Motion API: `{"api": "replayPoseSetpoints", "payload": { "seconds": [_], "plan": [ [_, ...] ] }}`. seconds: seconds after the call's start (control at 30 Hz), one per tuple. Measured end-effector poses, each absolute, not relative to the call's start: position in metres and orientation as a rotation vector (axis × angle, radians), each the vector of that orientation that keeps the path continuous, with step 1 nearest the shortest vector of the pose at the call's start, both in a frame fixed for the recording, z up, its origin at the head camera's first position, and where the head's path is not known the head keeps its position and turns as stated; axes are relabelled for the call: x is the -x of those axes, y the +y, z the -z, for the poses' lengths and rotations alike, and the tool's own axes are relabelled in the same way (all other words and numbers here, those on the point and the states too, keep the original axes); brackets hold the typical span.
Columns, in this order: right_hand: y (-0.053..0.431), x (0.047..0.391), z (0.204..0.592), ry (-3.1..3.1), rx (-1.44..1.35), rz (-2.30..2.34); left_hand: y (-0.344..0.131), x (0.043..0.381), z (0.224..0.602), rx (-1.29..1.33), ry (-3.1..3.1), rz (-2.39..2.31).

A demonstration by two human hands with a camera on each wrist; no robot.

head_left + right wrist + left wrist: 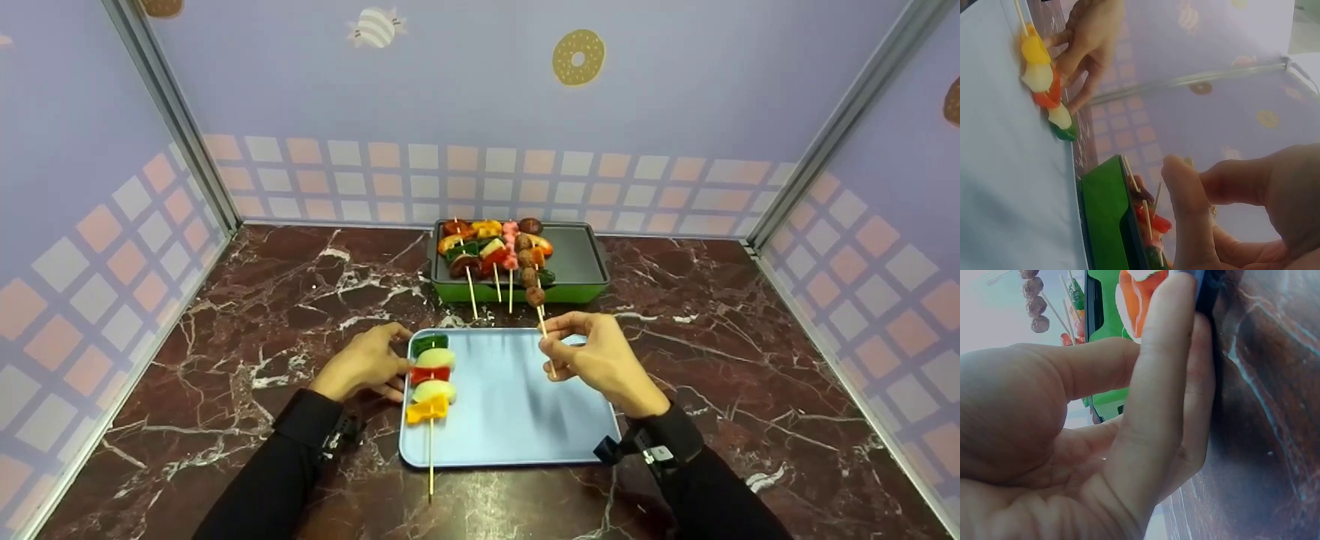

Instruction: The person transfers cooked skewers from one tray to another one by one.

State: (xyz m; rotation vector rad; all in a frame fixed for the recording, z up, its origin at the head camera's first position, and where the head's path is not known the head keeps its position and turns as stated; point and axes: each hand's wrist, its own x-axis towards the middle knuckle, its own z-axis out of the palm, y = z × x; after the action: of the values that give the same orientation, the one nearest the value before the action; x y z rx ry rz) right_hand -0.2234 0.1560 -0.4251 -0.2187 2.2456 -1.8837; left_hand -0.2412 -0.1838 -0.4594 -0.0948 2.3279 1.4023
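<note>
My right hand (600, 356) pinches the lower stick of a meatball skewer (529, 276) between thumb and fingers, over the right part of a light blue tray (510, 420). The brown balls point away from me and overlap the toy grill's front in the head view; they also show in the left wrist view, top left. On the tray's left side lies a vegetable skewer (433, 390) with green, white, red and yellow pieces, its stick jutting past the near edge. Beside it, my left hand (367, 364) touches the tray's left edge with relaxed fingers.
Behind the tray stands a green toy grill (517, 292) with a dark grey top. Several skewers (480, 251) lie on its left and middle, some sticks hanging over the front. Patterned panels (480, 97) enclose the dark marbled tabletop (300, 300) at the back and sides.
</note>
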Motion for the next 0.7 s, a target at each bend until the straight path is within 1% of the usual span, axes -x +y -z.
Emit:
{"api": "replayPoseSetpoints", "payload": {
  "seconds": [0.7],
  "plan": [
    [0.131,0.199,0.428,2.187,0.312,1.837,-0.185,0.241,0.460,0.088,2.324,-1.407]
  ]
}}
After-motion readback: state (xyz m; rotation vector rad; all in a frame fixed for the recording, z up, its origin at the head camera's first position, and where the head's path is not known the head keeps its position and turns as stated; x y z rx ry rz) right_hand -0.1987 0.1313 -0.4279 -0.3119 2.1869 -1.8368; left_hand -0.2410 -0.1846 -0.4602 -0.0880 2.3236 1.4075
